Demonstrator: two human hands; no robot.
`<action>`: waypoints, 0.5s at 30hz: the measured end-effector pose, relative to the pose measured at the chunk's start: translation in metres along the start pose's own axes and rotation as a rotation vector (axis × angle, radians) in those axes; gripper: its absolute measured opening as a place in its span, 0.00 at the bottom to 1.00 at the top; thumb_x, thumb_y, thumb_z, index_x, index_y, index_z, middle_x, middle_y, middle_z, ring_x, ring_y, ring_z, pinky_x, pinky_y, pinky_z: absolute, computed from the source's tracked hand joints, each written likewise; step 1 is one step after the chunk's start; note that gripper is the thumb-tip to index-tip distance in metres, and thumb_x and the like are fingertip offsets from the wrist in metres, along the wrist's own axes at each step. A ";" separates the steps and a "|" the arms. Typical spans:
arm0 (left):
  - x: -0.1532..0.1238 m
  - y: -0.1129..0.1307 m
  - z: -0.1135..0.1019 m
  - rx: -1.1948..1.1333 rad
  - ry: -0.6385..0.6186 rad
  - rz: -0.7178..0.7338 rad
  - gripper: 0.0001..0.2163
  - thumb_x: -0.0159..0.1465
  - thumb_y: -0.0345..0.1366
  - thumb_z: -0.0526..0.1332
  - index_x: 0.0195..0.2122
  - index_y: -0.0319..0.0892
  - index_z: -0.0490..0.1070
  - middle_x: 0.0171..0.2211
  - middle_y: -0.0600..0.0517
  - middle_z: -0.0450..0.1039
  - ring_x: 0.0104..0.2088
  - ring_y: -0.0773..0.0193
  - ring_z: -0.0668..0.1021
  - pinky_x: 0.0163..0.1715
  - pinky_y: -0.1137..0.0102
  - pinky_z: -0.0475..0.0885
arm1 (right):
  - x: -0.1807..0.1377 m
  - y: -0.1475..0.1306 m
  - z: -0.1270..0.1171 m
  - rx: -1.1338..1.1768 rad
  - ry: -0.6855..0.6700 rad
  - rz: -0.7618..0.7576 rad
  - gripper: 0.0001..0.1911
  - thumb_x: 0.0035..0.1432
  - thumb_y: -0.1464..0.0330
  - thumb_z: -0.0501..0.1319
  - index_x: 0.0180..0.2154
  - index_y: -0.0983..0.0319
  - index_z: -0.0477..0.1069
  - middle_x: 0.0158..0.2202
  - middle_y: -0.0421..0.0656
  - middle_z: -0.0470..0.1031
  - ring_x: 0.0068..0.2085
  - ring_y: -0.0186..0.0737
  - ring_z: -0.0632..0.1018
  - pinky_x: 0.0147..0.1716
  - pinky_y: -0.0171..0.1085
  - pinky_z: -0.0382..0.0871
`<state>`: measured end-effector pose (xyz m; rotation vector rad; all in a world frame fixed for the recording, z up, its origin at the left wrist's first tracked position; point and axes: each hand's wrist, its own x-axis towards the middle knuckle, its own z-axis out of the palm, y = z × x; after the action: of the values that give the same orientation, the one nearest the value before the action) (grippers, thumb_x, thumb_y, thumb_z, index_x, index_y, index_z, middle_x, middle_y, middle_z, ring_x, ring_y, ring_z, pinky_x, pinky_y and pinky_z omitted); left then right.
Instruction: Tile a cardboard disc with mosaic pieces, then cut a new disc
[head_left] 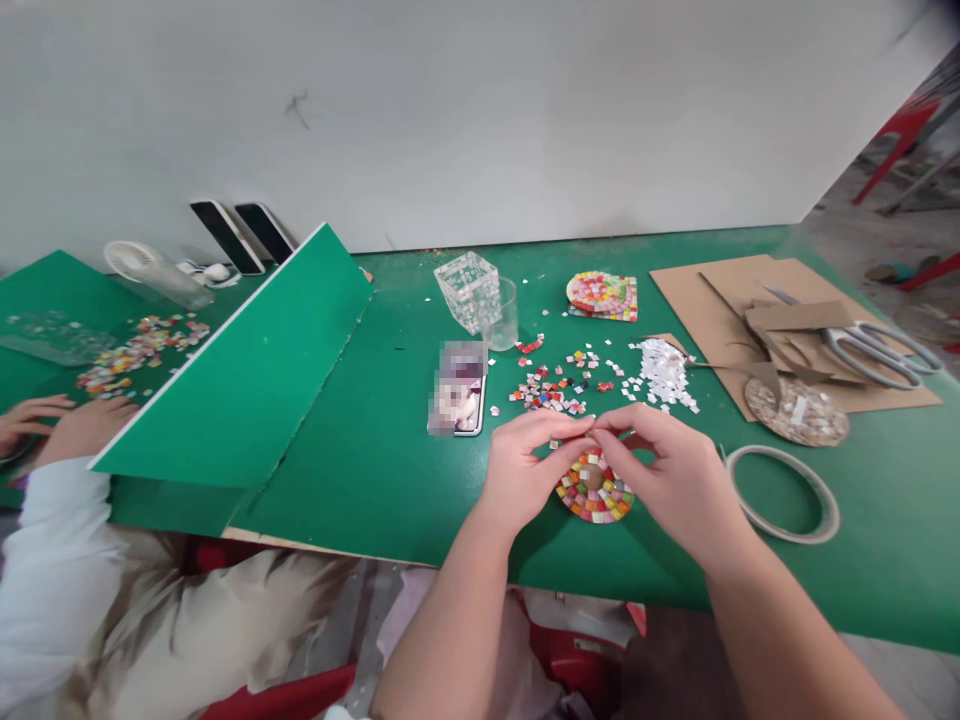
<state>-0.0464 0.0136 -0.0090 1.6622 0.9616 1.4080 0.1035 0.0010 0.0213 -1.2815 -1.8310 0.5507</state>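
My left hand (526,462) and my right hand (669,468) meet fingertip to fingertip over a round mosaic disc (600,505). Both are closed in a pinch; whatever sits between the fingertips is too small or hidden to name. Rings of coloured square tiles cover the disc, and a bare brown patch shows at its middle. The hands hide part of its sides. Just beyond my fingers lie loose coloured tiles (546,390). A heap of small white pieces (664,372) lies beyond my right hand.
A phone (471,400) lies left of the tiles, near a clear cup (499,315) and a patterned clear box (463,285). Finished-looking mosaic pieces (602,295) are stacked behind. Cardboard (720,290), scissors (874,355) and a tape roll (823,500) lie right. A green divider (247,370) separates a co-worker's hands (79,430).
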 end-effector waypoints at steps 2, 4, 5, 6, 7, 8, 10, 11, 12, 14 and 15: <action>0.000 0.000 0.001 -0.011 0.001 -0.011 0.08 0.54 0.30 0.65 0.36 0.45 0.77 0.33 0.51 0.78 0.33 0.68 0.77 0.35 0.72 0.73 | 0.000 -0.001 0.001 -0.017 0.026 -0.001 0.04 0.56 0.71 0.57 0.31 0.59 0.71 0.27 0.38 0.74 0.28 0.32 0.75 0.27 0.30 0.69; 0.000 -0.001 0.001 -0.024 0.004 -0.029 0.09 0.54 0.30 0.65 0.36 0.45 0.77 0.33 0.51 0.78 0.34 0.67 0.77 0.35 0.72 0.73 | -0.001 -0.001 0.001 -0.028 0.045 -0.004 0.04 0.56 0.71 0.58 0.32 0.60 0.71 0.28 0.38 0.74 0.28 0.32 0.75 0.27 0.30 0.69; 0.000 -0.001 0.001 -0.033 0.004 -0.042 0.09 0.54 0.30 0.65 0.37 0.46 0.77 0.33 0.51 0.78 0.34 0.67 0.77 0.36 0.71 0.73 | -0.001 -0.002 0.001 -0.029 0.048 -0.006 0.03 0.56 0.71 0.58 0.32 0.60 0.71 0.28 0.38 0.74 0.28 0.32 0.74 0.28 0.30 0.69; 0.000 -0.001 0.001 -0.045 0.005 -0.060 0.09 0.54 0.31 0.65 0.37 0.46 0.77 0.34 0.51 0.78 0.35 0.67 0.77 0.36 0.71 0.73 | -0.001 -0.002 0.001 -0.028 0.049 -0.010 0.03 0.56 0.71 0.58 0.32 0.60 0.71 0.28 0.38 0.74 0.28 0.32 0.74 0.28 0.30 0.69; 0.000 -0.001 0.001 -0.059 0.006 -0.082 0.09 0.54 0.31 0.65 0.37 0.46 0.77 0.34 0.51 0.78 0.35 0.66 0.77 0.36 0.71 0.74 | -0.001 -0.002 0.001 -0.026 0.051 -0.015 0.03 0.56 0.72 0.58 0.32 0.60 0.71 0.28 0.38 0.74 0.28 0.32 0.74 0.28 0.30 0.69; 0.000 -0.001 0.001 -0.074 0.009 -0.106 0.09 0.54 0.31 0.65 0.37 0.46 0.77 0.34 0.51 0.78 0.35 0.66 0.77 0.36 0.71 0.74 | -0.001 -0.002 0.001 -0.023 0.057 -0.020 0.03 0.56 0.72 0.58 0.32 0.60 0.71 0.28 0.38 0.74 0.28 0.32 0.74 0.27 0.30 0.68; -0.001 0.000 0.001 -0.103 0.025 -0.156 0.09 0.53 0.31 0.65 0.36 0.47 0.77 0.33 0.52 0.78 0.34 0.67 0.77 0.35 0.72 0.74 | -0.001 -0.002 0.002 -0.020 0.069 -0.035 0.04 0.56 0.72 0.58 0.31 0.60 0.70 0.28 0.38 0.74 0.28 0.31 0.74 0.27 0.30 0.68; -0.001 0.000 0.001 -0.117 0.038 -0.180 0.08 0.53 0.31 0.66 0.35 0.47 0.77 0.32 0.52 0.78 0.34 0.67 0.78 0.35 0.73 0.74 | -0.001 -0.003 0.002 -0.016 0.073 -0.044 0.04 0.57 0.72 0.57 0.31 0.60 0.70 0.27 0.38 0.74 0.28 0.32 0.74 0.27 0.30 0.68; -0.001 0.000 0.001 -0.131 0.051 -0.202 0.08 0.53 0.32 0.66 0.35 0.47 0.78 0.32 0.53 0.78 0.33 0.67 0.78 0.34 0.73 0.74 | -0.001 -0.003 0.002 -0.011 0.075 -0.053 0.04 0.57 0.72 0.57 0.31 0.60 0.70 0.27 0.38 0.73 0.28 0.32 0.74 0.27 0.30 0.68; -0.002 0.000 0.001 -0.152 0.074 -0.237 0.08 0.52 0.32 0.67 0.34 0.47 0.78 0.31 0.53 0.78 0.31 0.68 0.78 0.33 0.74 0.74 | -0.001 -0.004 0.002 -0.001 0.072 -0.068 0.05 0.57 0.72 0.57 0.31 0.60 0.71 0.27 0.38 0.73 0.28 0.32 0.74 0.28 0.31 0.68; -0.002 0.000 0.001 -0.159 0.083 -0.248 0.08 0.52 0.32 0.67 0.33 0.47 0.78 0.31 0.53 0.78 0.30 0.68 0.78 0.33 0.74 0.74 | -0.001 -0.005 0.001 0.003 0.067 -0.073 0.05 0.57 0.73 0.57 0.32 0.60 0.71 0.27 0.38 0.73 0.29 0.32 0.74 0.28 0.31 0.68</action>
<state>-0.0453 0.0119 -0.0098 1.3287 1.0349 1.3553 0.0997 -0.0015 0.0237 -1.2117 -1.8132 0.4652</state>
